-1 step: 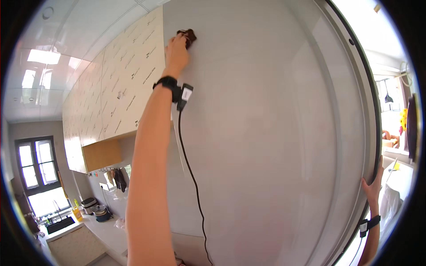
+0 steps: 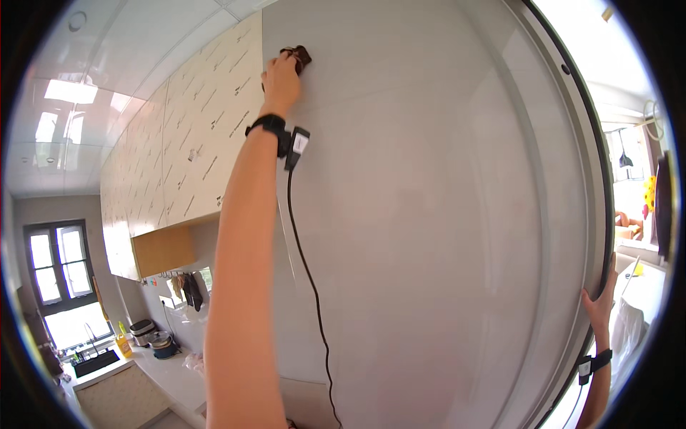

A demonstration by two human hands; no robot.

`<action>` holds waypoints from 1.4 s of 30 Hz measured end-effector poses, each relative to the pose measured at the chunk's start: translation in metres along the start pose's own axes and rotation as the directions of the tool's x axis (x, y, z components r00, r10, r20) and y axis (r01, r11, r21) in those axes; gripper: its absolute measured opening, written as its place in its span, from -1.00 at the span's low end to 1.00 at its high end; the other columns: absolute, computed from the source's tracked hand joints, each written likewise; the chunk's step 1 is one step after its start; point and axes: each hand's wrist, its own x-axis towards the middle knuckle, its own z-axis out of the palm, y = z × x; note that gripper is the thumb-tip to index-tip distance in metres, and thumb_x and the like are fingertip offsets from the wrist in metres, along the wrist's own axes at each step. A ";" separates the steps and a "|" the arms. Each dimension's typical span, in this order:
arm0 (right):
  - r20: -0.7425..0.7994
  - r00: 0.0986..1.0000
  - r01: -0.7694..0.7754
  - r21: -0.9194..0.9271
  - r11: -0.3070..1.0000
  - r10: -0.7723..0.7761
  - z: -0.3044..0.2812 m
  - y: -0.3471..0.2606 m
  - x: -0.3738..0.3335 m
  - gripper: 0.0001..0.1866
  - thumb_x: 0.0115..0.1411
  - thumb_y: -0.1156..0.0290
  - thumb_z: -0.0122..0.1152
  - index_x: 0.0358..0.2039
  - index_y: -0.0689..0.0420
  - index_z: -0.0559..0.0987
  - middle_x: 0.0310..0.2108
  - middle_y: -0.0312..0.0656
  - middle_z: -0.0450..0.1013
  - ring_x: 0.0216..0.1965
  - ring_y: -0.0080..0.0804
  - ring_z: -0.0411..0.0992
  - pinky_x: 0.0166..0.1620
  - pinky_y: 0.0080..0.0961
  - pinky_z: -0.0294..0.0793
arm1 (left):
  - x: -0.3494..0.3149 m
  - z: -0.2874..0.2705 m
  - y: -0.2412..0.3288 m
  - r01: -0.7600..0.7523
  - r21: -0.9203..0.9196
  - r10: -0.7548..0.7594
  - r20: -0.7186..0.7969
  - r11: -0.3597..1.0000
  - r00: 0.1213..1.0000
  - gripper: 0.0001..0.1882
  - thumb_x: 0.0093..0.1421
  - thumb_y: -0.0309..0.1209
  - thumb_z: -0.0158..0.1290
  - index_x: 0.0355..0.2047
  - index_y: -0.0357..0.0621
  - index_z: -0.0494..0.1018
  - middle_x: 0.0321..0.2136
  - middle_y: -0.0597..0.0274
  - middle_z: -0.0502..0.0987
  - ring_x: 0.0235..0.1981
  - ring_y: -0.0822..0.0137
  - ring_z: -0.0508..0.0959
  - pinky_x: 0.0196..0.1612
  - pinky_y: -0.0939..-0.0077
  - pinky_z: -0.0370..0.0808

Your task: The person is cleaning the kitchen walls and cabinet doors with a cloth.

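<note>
— Where's the left hand [image 2: 281,80]?

— Raised high, closed around a small dark cloth [image 2: 299,56] and pressing it against the top of the big grey panel [image 2: 429,214] (just beside the pale wall cupboards [image 2: 179,157]).

— And the wrist?

— It wears a black band [image 2: 271,125] with a cable [image 2: 307,272] hanging down the panel.

— The right hand [image 2: 600,304]?

— Low at the right, fingers laid flat along the panel's edge, holding nothing. A worktop [image 2: 171,372] with pots lies far below on the left.

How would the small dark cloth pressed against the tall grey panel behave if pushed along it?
The dark cloth looks crumpled under the left hand, so probably soft and floppy. On the glossy grey panel it likely slides easily. It seems light.
</note>
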 end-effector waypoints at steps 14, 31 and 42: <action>0.051 0.999 -0.001 -0.068 0.998 0.005 -0.002 -0.001 -0.001 0.20 -0.16 0.14 0.29 0.51 -0.10 -0.09 0.51 -0.08 -0.10 0.48 0.09 -0.08 0.47 0.17 -0.16 | 0.000 -0.006 0.000 0.012 0.074 -0.017 0.063 0.997 0.998 -0.58 0.12 -0.59 0.08 0.01 -0.01 0.57 0.20 0.36 0.43 0.17 0.10 0.42 0.11 0.04 0.38; 0.042 0.999 -0.027 -0.061 0.998 0.030 0.003 0.003 -0.001 0.13 -0.10 0.21 0.21 0.51 -0.09 -0.08 0.50 -0.09 -0.05 0.47 0.03 -0.03 0.46 0.16 -0.13 | -0.003 -0.012 -0.014 -0.139 -0.057 0.141 0.046 0.989 0.989 -0.57 0.09 -0.62 0.02 0.00 -0.09 0.52 -0.04 0.02 0.58 0.06 -0.08 0.50 0.06 -0.01 0.44; 0.063 0.990 0.132 -0.064 0.989 -0.128 -0.017 -0.053 0.009 0.17 -0.10 0.32 0.36 0.49 0.17 -0.07 0.40 0.07 0.08 0.37 0.02 0.11 0.42 -0.17 0.09 | 0.026 0.049 -0.041 -0.366 -0.164 0.346 -0.138 0.916 0.928 -0.66 0.32 -0.42 -0.12 0.02 -0.25 0.50 -0.04 -0.18 0.57 0.00 -0.25 0.52 0.09 0.06 0.46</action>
